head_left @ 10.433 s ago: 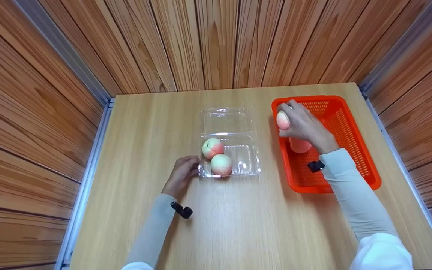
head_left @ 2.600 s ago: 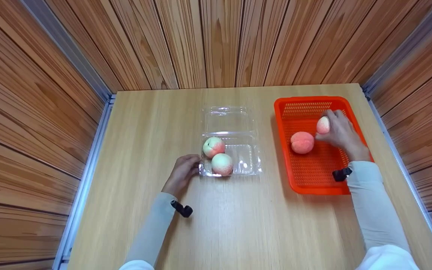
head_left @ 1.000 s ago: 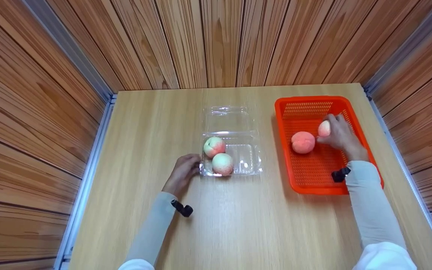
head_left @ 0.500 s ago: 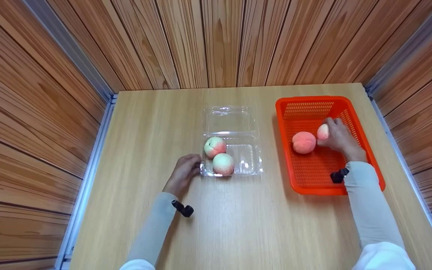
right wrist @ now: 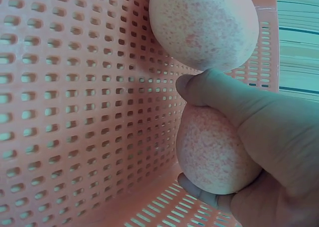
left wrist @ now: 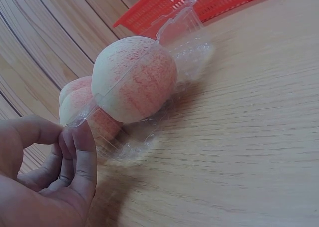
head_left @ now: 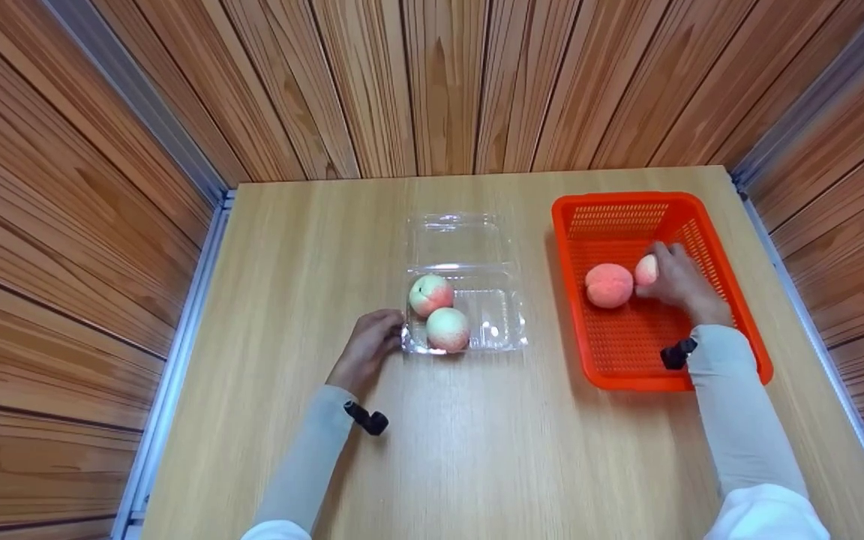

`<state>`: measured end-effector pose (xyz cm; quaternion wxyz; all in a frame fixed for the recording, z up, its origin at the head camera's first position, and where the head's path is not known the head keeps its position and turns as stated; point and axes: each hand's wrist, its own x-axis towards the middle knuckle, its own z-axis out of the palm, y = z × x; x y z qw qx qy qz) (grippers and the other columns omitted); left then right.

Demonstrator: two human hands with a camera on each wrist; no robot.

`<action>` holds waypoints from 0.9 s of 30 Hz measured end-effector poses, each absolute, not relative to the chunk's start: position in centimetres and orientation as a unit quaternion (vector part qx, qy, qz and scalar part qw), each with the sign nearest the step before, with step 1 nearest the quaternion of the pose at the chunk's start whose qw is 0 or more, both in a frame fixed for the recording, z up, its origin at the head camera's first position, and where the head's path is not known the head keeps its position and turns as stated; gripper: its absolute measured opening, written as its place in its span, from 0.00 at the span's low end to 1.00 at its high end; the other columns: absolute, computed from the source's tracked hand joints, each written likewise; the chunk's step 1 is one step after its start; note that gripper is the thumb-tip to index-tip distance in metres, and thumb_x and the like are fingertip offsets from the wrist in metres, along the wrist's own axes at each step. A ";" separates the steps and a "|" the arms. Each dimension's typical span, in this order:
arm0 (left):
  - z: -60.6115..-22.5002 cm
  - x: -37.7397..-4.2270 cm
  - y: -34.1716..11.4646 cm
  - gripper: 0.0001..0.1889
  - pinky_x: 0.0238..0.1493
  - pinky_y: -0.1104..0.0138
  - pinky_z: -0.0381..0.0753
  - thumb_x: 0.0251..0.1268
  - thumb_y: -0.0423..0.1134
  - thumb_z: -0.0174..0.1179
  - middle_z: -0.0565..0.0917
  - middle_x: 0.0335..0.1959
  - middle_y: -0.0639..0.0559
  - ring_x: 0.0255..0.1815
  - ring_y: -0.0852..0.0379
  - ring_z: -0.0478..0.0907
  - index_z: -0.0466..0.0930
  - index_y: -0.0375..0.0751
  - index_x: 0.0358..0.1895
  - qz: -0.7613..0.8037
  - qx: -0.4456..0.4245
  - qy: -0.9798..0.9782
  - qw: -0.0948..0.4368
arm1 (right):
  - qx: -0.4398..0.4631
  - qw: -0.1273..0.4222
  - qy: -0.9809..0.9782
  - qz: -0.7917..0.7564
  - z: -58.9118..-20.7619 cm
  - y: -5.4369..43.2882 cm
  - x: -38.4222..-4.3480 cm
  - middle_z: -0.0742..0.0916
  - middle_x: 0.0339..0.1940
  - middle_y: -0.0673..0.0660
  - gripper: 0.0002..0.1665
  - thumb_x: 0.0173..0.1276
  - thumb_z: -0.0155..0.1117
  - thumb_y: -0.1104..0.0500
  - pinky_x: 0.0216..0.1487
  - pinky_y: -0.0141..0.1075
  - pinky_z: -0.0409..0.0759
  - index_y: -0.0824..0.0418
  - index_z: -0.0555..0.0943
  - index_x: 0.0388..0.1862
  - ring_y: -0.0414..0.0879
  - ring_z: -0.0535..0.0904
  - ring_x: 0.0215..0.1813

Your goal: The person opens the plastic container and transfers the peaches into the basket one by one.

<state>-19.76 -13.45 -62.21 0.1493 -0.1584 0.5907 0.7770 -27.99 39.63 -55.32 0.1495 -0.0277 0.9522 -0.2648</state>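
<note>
Inside the orange plastic basket (head_left: 627,360), my right hand (head_left: 681,282) grips a pale pink peach (head_left: 646,270). Thumb and fingers wrap around this peach (right wrist: 214,149) in the right wrist view. A redder peach (head_left: 609,286) lies in the basket just left of that hand. Mid-table sits a clear plastic clamshell box (head_left: 496,319) with its lid (head_left: 454,238) folded back. Two pale green and pink peaches rest in its left part, one behind (head_left: 430,295) and one in front (head_left: 448,330). My left hand (left wrist: 55,172) pinches the box's left rim between thumb and fingers.
The wooden table (head_left: 469,450) holds the box at centre and the basket at right. Plank walls (head_left: 439,90) close off the back and both sides, with metal rails (head_left: 169,375) along the side edges.
Over the last second my right hand has sunk slightly toward me in the basket with the peach. My left hand keeps its hold on the box rim.
</note>
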 end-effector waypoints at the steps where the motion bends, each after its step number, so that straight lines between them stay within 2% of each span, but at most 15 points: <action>1: -62.2 -19.7 -13.5 0.13 0.35 0.71 0.83 0.75 0.28 0.54 0.82 0.32 0.51 0.34 0.59 0.80 0.78 0.18 0.53 0.777 -0.157 0.591 0.150 | -0.026 0.152 0.952 -0.264 -55.4 39.6 -28.0 0.67 0.69 0.71 0.54 0.70 0.74 0.42 0.68 0.70 0.71 0.59 0.57 0.83 0.69 0.66 0.64; 9: -62.3 -19.8 -13.4 0.11 0.35 0.71 0.83 0.76 0.28 0.54 0.82 0.32 0.50 0.34 0.59 0.80 0.80 0.22 0.50 0.776 -0.165 0.590 0.153 | -0.023 0.169 0.955 -0.240 -56.0 39.8 -28.6 0.64 0.71 0.77 0.58 0.69 0.75 0.50 0.70 0.73 0.66 0.65 0.51 0.86 0.73 0.65 0.65; 14: -62.4 -19.9 -13.2 0.10 0.34 0.72 0.82 0.75 0.28 0.54 0.81 0.32 0.51 0.34 0.59 0.79 0.81 0.24 0.48 0.769 -0.178 0.594 0.155 | -0.018 0.186 0.951 -0.248 -56.3 39.9 -28.3 0.63 0.71 0.76 0.64 0.71 0.74 0.47 0.71 0.72 0.66 0.64 0.43 0.88 0.73 0.64 0.65; 17: -62.3 -19.9 -13.2 0.10 0.34 0.72 0.82 0.74 0.29 0.55 0.82 0.32 0.50 0.33 0.59 0.79 0.81 0.24 0.49 0.766 -0.182 0.596 0.157 | -0.020 0.186 0.947 -0.261 -56.4 39.9 -28.0 0.64 0.72 0.74 0.63 0.71 0.74 0.46 0.72 0.72 0.67 0.61 0.45 0.89 0.72 0.64 0.66; 27: -62.2 -19.7 -13.4 0.10 0.34 0.71 0.81 0.75 0.29 0.55 0.81 0.32 0.50 0.33 0.59 0.79 0.81 0.23 0.49 0.768 -0.181 0.593 0.156 | -0.024 0.175 0.954 -0.244 -56.7 39.9 -28.7 0.65 0.69 0.75 0.56 0.70 0.75 0.45 0.68 0.72 0.68 0.63 0.54 0.84 0.72 0.66 0.63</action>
